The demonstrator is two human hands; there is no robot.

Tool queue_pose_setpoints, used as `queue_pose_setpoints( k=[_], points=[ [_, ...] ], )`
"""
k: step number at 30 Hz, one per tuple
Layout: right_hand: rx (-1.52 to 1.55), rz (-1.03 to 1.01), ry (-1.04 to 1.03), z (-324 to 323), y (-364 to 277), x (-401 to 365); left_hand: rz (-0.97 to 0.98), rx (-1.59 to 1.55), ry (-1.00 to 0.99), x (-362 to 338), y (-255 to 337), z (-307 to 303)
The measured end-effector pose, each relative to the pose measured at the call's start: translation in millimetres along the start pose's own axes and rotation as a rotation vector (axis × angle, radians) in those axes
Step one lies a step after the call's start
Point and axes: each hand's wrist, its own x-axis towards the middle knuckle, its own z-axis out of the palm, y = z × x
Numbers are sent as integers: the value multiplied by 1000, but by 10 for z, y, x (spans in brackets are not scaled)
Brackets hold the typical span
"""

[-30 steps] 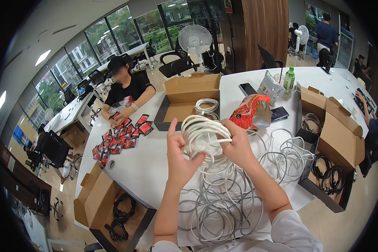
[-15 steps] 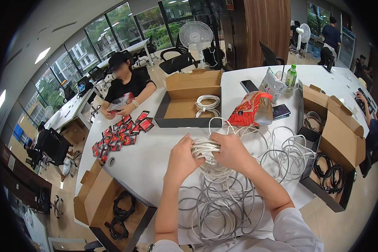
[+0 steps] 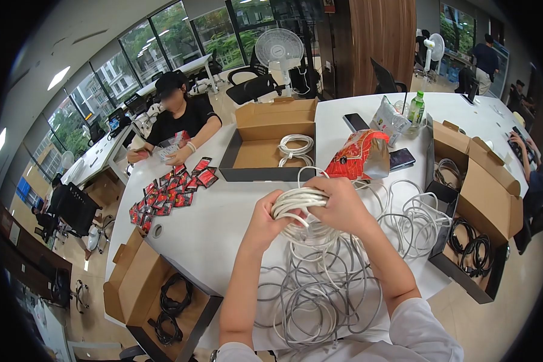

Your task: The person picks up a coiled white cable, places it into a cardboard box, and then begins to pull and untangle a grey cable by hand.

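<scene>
Both hands grip one coiled bundle of white cable above the table. My left hand is closed around the bundle's left side, and my right hand is closed on its right side. A cable end pokes out below the coil between the hands. Looser white loops hang under the bundle. Beneath them, a tangle of grey and white cables spreads toward my body, and more loose white cable lies to the right.
A box holding a coiled white cable stands ahead. Boxes with black cables stand at left and right. Beside a red bag lie phones and a green bottle. Across the table, a person handles small red packets.
The bundle has risen slightly and tilted in my hands, and its cable end now shows. My right hand has shifted slightly up and right. The person across has moved a hand outward.
</scene>
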Motion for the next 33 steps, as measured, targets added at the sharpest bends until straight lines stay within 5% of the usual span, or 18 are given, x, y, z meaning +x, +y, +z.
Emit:
queue_pose_setpoints(
  k=[2,9,12,18,24,33],
  points=[
    [-35,22,10,-1,56,15,-213,-236,28,-51,114,34],
    [50,80,70,64,43,-7,-263,-469,385,-5,56,-73],
    [311,131,65,186,87,4,-199,-460,447,-6,100,-95],
    [623,269,69,204,60,31,-271,-432,307,-82,252,-118],
    [615,406,51,139,59,42,-240,-517,123,-133,224,-108],
    [771,479,66,297,262,86,47,28,111,-132,402,-76]
  ],
)
